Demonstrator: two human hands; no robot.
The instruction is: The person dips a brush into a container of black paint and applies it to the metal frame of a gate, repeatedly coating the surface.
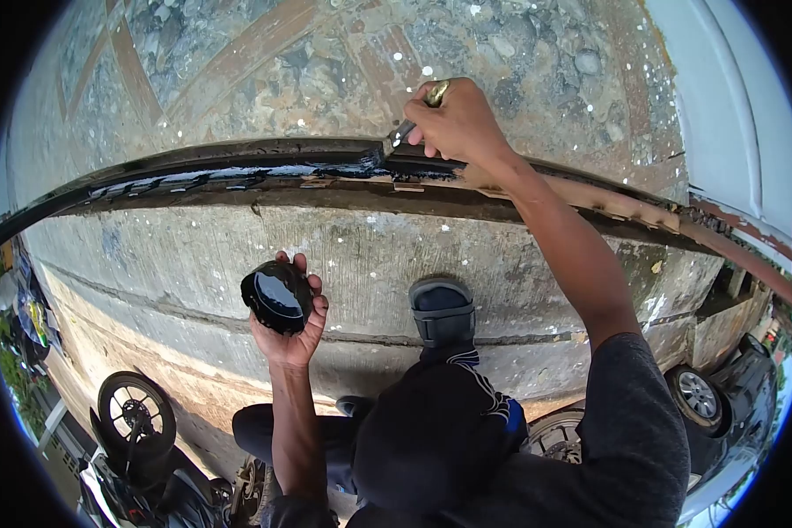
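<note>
My right hand (458,119) is closed round the handle of a paintbrush (400,134). Its dark bristles press on a metal rail (238,170) that runs across the view. Left of the brush the rail is coated in wet, shiny black paint; to the right a stretch of it (620,201) is bare and brownish. Low on the left, my left hand (292,339) holds a round, dark paint cup (278,297) from below and from the side, fingers curled round its right wall. Glossy black paint shows inside the cup, which leans toward me.
A concrete ledge (352,246) lies below the rail, with my sandalled foot (443,312) on it. Beyond the rail is a stone wall (282,79) spotted with white paint. A motorcycle wheel (136,414) stands at lower left and a dark car (739,392) at lower right.
</note>
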